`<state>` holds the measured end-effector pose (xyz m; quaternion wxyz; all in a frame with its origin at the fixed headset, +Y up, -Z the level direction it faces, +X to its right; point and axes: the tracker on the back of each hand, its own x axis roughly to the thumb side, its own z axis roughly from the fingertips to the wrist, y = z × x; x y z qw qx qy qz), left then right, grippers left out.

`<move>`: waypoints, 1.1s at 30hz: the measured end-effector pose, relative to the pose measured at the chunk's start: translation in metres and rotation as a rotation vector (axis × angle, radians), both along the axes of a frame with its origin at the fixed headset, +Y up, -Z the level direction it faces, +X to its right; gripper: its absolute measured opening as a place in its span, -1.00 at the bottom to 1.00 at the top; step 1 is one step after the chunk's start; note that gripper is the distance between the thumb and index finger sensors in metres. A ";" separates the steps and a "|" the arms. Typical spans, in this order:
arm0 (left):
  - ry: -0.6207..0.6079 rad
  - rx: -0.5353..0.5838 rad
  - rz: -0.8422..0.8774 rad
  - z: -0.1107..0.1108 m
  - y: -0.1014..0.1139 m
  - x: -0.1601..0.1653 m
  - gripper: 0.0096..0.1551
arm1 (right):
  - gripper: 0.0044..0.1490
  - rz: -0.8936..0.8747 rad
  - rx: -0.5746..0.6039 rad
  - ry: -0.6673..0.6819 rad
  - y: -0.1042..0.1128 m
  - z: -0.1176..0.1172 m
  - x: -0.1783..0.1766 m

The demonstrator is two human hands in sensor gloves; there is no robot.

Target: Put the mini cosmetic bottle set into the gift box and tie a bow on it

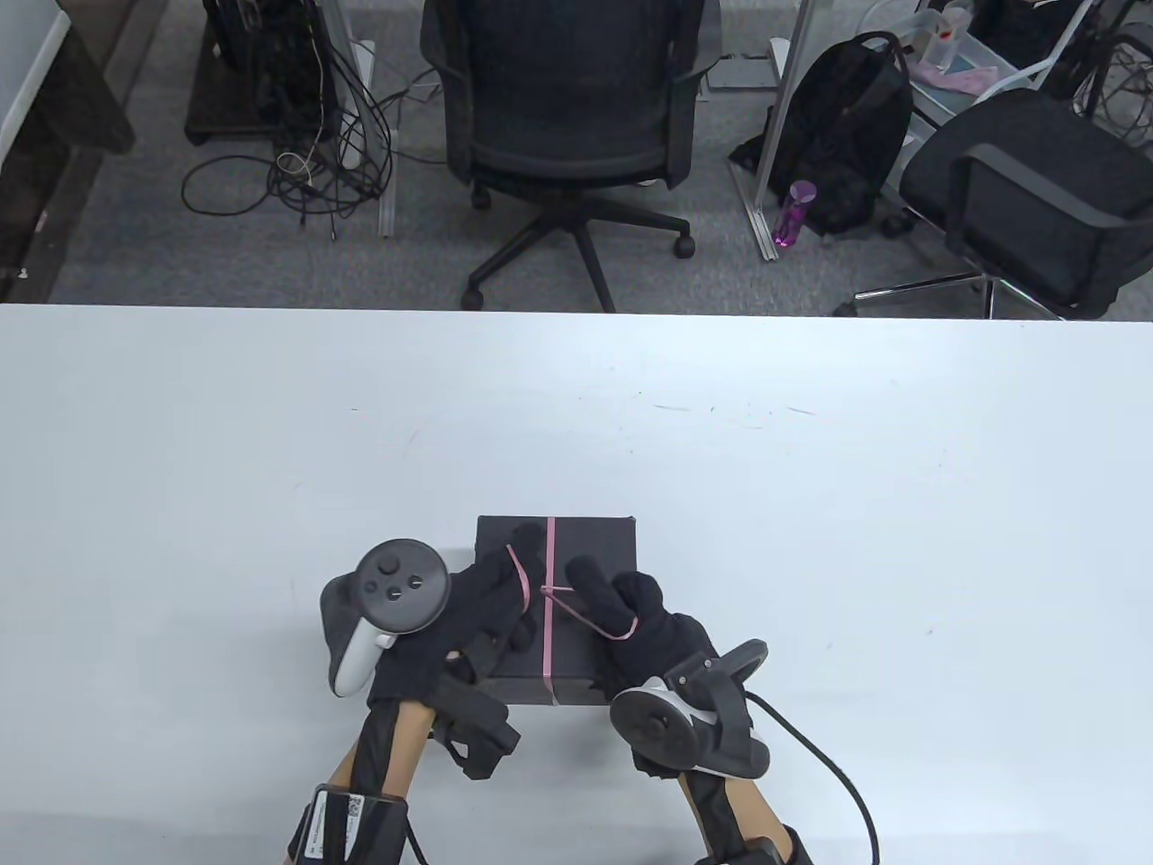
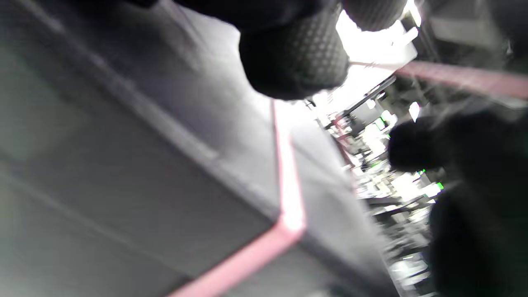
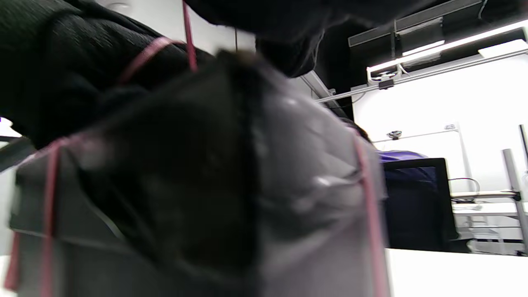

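Partly hidden: ribbon [image 1: 549, 613] under both hands.

1. A white surface [image 1: 811, 505] fills the near half of the table view.
2. Beyond it lies grey carpet floor [image 1: 225, 261].
3. A black mesh office chair [image 1: 567, 117] faces the surface's far edge.
4. A second black chair [image 1: 1036, 198] stands far right.
5. A black backpack [image 1: 838, 135] leans beside a purple water bottle [image 1: 793, 214].
6. Tangled cables [image 1: 306, 171] lie far left.
7. Ceiling strip lights [image 3: 425, 45] glow in the right wrist view.
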<state>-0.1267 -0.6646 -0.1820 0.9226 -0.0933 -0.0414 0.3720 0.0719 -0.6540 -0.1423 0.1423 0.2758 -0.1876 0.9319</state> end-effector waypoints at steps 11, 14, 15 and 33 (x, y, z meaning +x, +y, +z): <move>-0.003 0.218 -0.162 0.017 -0.004 0.014 -0.30 | -0.44 -0.293 -0.268 0.004 0.006 -0.015 -0.007; 0.004 0.255 -0.131 0.020 -0.007 0.015 -0.29 | -0.43 -0.271 -0.257 -0.032 0.006 -0.017 -0.007; 0.007 0.279 -0.144 0.022 -0.007 0.017 -0.28 | -0.44 -0.277 -0.257 -0.043 0.006 -0.018 -0.007; -0.096 0.417 -0.199 0.038 -0.013 0.019 -0.43 | -0.59 -0.349 -0.405 0.046 -0.003 -0.028 0.006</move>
